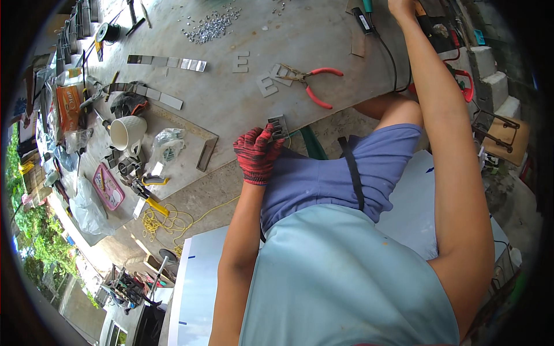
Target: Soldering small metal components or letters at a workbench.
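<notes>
one small grey metal piece (279, 127), slotted like a comb and box-like in outline, is at the near edge of the tabletop (300, 49); its face looks dull with darker gaps between the prongs. the left hand (257, 153), in a red and black knitted glove, has its grip closed on this piece — fingers and thumb pinched together at its left side. the right hand (402, 8) is bare and cut off by the upper edge, so i cannot tell whether its grip is spread or pressed together; one tool with a teal end (368, 7) lies just to its left.

beyond the held piece lie three flat pronged plates: one by itself (240, 62), one lower down (267, 86) and one partly under the single pair of red-handled pliers (310, 76), whose handles are spread. farther left are two rows of metal strips, an upper one (167, 61) and a lower one (153, 93), then one white cup (128, 132) and one pink tray (108, 186). one heap of shiny bits (212, 26) lies farther off — too many to count.
</notes>
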Demonstrator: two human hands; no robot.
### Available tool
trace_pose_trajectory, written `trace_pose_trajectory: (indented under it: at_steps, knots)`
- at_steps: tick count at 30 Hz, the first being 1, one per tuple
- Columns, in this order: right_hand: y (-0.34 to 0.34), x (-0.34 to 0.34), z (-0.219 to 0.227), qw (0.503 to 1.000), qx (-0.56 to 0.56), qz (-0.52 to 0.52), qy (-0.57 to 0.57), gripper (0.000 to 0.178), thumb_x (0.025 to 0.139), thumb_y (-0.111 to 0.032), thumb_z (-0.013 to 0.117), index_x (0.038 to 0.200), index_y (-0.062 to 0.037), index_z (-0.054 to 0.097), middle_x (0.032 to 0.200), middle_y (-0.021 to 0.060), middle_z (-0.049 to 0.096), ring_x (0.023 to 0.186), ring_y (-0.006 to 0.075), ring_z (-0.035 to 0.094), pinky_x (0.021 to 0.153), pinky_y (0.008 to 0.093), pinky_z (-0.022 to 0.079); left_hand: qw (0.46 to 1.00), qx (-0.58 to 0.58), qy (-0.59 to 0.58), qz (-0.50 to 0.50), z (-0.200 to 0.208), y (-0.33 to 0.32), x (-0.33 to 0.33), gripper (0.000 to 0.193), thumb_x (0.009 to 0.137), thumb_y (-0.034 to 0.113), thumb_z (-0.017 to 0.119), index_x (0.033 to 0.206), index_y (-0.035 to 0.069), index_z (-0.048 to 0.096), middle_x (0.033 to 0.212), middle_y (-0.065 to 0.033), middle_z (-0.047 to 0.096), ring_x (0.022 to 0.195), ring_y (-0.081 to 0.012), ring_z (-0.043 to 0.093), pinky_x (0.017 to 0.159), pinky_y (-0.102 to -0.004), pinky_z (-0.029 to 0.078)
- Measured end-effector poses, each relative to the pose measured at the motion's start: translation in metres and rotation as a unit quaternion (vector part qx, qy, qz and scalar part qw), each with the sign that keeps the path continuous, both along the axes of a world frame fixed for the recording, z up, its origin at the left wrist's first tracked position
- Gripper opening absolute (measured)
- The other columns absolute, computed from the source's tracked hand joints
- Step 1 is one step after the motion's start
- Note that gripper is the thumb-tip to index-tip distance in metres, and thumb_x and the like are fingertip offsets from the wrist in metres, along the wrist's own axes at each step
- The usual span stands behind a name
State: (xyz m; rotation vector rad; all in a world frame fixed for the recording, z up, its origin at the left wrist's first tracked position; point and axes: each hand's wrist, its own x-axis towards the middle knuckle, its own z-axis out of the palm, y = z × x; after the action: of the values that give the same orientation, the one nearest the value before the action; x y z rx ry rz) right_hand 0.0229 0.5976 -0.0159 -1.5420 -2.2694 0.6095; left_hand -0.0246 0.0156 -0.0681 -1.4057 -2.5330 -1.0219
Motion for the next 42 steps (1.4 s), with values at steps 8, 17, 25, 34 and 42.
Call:
trace_pose_trajectory:
  at_steps: [8, 17, 25, 34, 42]
  knots:
    - [-0.013, 0.003, -0.008, 0.998, -0.05, 0.005, 0.032, 0.054, 0.097, -0.018, 0.076, 0.146, -0.0064, 0.059, 0.146, 0.0186, 0.061, 0.133, 0.0366, 0.058, 0.108, 0.0459, 0.049, 1.0, -0.001, -0.012, -0.011, 0.002, -0.005, 0.001, 0.064, 0.067, 0.03, 0.093, 0.125, 0.022, 0.067, 0.106, -0.0069, 0.067, 0.09, -0.0288, 0.063, 0.077, -0.0459, 0.047]
    - [-0.031, 0.029, 0.029, 0.981, -0.046, -0.093, 0.166, 0.04, 0.103, -0.02, 0.067, 0.14, -0.0053, 0.064, 0.12, 0.0113, 0.071, 0.107, 0.0257, 0.067, 0.092, 0.0395, 0.053, 0.999, 0.01, -0.034, -0.004, 0.005, 0.001, 0.003, 0.061, 0.065, 0.024, 0.093, 0.123, 0.018, 0.074, 0.105, -0.0134, 0.07, 0.093, -0.0347, 0.065, 0.081, -0.048, 0.051]
    - [-0.207, 0.09, 0.022, 0.954, 0.044, 0.074, 0.286, 0.026, 0.099, -0.01, 0.067, 0.124, -0.0106, 0.075, 0.106, 0.0032, 0.074, 0.091, 0.014, 0.069, 0.083, 0.0299, 0.055, 1.0, 0.004, -0.009, 0.013, 0.0, -0.003, 0.005, 0.061, 0.067, 0.027, 0.093, 0.124, 0.021, 0.072, 0.106, -0.0107, 0.069, 0.093, -0.0329, 0.064, 0.081, -0.0477, 0.051]
    - [-0.386, 0.124, 0.029, 0.958, -0.088, 0.182, 0.203, 0.035, 0.092, 0.003, 0.066, 0.125, -0.0062, 0.071, 0.107, 0.0087, 0.067, 0.098, 0.0236, 0.064, 0.089, 0.0347, 0.053, 1.0, 0.013, 0.002, 0.019, -0.007, -0.003, 0.004, 0.059, 0.068, 0.031, 0.092, 0.123, 0.022, 0.071, 0.106, -0.0094, 0.069, 0.093, -0.0323, 0.064, 0.08, -0.048, 0.051]
    - [-0.421, 0.139, 0.02, 0.946, -0.124, 0.243, 0.174, 0.039, 0.09, 0.007, 0.065, 0.127, -0.0036, 0.068, 0.109, 0.0106, 0.064, 0.099, 0.0226, 0.066, 0.089, 0.0332, 0.054, 0.999, 0.021, -0.011, 0.03, -0.004, -0.001, 0.005, 0.058, 0.067, 0.034, 0.093, 0.12, 0.022, 0.075, 0.107, -0.0104, 0.07, 0.094, -0.0335, 0.065, 0.081, -0.0482, 0.053]
